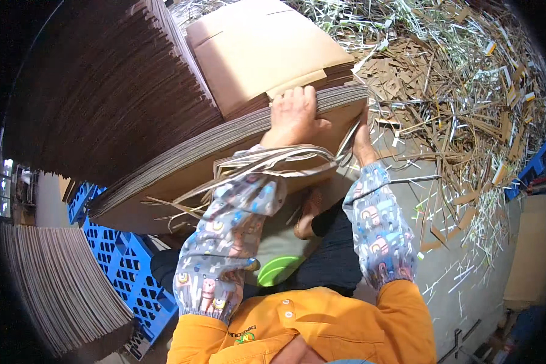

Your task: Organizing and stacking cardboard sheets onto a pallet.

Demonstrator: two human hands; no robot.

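A thick bundle of flat cardboard sheets (236, 148) stands on edge across the front of me, its layered top edge curving to the right. My left hand (294, 115) is closed over that top edge, fingers curled to the far side. At the bundle's right end, my right hand (364, 142) is closed around the corner, where a bunch of cardboard strips (285, 156) bends away; its fingertips are partly hidden. These strips sweep left across my left forearm, with loose ends hanging beyond it.
Tall cardboard stacks (103, 85) rise at left, and flat brown sheets (267, 48) lie behind the bundle. Blue plastic pallets (127, 267) and another cardboard stack (67, 285) are at lower left. Cardboard and paper scraps (449, 103) cover the right floor. A green round object (279, 270) sits by my legs.
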